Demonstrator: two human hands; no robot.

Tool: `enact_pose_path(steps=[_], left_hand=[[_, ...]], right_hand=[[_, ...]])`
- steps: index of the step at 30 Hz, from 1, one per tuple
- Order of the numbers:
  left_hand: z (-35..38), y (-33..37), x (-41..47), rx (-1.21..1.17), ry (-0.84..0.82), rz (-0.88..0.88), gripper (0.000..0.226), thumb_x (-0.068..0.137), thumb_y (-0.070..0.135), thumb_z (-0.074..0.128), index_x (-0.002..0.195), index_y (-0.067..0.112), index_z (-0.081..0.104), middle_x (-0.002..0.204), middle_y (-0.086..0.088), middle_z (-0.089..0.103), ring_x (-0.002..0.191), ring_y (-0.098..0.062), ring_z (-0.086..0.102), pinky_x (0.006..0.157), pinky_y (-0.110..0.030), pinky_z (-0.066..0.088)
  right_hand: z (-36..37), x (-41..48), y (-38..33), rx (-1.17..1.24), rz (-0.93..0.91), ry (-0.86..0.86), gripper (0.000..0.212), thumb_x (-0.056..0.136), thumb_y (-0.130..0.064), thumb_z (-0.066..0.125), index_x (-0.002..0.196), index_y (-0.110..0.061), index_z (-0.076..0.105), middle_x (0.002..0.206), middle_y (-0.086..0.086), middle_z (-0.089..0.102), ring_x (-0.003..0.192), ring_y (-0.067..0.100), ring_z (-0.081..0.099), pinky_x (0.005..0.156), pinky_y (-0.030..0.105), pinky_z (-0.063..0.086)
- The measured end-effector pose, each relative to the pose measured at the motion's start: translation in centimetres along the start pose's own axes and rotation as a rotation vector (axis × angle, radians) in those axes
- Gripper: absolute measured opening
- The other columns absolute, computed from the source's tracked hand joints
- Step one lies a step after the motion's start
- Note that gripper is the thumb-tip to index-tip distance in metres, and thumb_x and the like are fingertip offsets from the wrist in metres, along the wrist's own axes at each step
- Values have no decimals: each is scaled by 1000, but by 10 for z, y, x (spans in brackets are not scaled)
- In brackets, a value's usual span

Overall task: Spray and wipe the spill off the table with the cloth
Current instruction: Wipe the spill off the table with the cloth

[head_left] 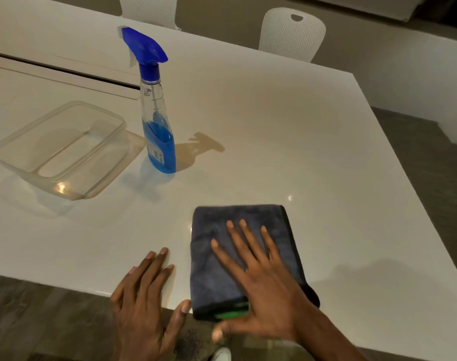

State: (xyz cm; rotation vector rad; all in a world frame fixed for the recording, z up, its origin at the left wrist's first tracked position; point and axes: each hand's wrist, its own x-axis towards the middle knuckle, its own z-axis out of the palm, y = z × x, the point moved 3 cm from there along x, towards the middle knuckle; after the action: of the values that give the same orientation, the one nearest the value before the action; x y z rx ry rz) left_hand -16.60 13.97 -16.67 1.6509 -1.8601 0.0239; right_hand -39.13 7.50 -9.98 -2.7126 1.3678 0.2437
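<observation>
A folded dark grey-blue cloth (250, 225) lies on the white table (287, 131) at its near edge. My right hand (261, 287) presses flat on the cloth with straight, spread fingers. My left hand (144, 300) rests with straight fingers on the table edge just left of the cloth, holding nothing. A clear spray bottle (157, 118) with a blue trigger head and blue liquid stands upright farther back, left of centre. No spill stands out on the glossy surface.
A clear plastic container (21, 157) sits on the table left of the bottle. Two white perforated chairs (292, 35) stand beyond the far edge. A slot runs across the table top at the far left. The table's right edge drops to a dark floor.
</observation>
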Motion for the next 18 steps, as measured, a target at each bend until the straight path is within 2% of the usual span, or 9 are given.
enact_pose_path(steps=[2,4,6,8,10,13,15,18], left_hand=[[1,0,1,9,1,-6,73,105,67,35,135,9,65,158,-15,61,152,-32,47,117,-57,41],[2,1,1,11,17,-18,75,104,67,36,131,6,71,157,-15,62,152,-32,49,117,-57,40],[1,4,2,12,44,-21,78,104,67,38,126,3,76,153,-16,66,149,-32,52,114,-61,45],[0,7,3,6,75,-15,77,104,65,40,122,1,78,150,-16,68,147,-33,55,110,-64,49],[-1,8,3,0,98,-10,73,104,63,42,121,1,78,150,-15,68,146,-33,57,109,-63,50],[-2,8,3,-12,98,-17,71,103,62,44,122,3,78,152,-13,67,147,-31,56,113,-59,47],[-3,8,2,-10,84,-9,69,101,60,46,123,3,77,153,-13,66,148,-31,56,114,-58,45],[-3,8,3,-22,55,-31,63,94,55,56,126,4,76,156,-11,64,150,-30,53,118,-55,41]], right_hand=[[11,-23,5,-46,4,-9,126,74,-87,67,169,-26,13,176,14,18,160,39,20,118,60,19],[14,-44,17,-72,-42,22,108,85,-73,68,169,-28,16,176,9,20,161,34,23,118,56,22],[7,-60,35,-22,-70,71,95,91,-66,59,169,-33,14,178,3,15,163,30,17,121,55,19],[1,-67,55,114,-36,28,97,87,-67,55,168,-40,9,179,-4,3,166,24,3,127,53,10],[-2,-68,71,194,4,26,96,88,-65,55,167,-42,8,179,-9,-2,166,19,-3,131,55,7],[0,-60,94,238,115,125,90,92,-58,58,168,-40,13,179,-8,3,166,19,0,130,63,14],[5,-46,103,253,235,160,84,93,-55,53,167,-43,15,179,-8,7,166,19,2,129,64,15],[7,-22,100,287,379,222,71,93,-50,41,163,-43,31,176,-5,20,165,24,11,129,64,13]])
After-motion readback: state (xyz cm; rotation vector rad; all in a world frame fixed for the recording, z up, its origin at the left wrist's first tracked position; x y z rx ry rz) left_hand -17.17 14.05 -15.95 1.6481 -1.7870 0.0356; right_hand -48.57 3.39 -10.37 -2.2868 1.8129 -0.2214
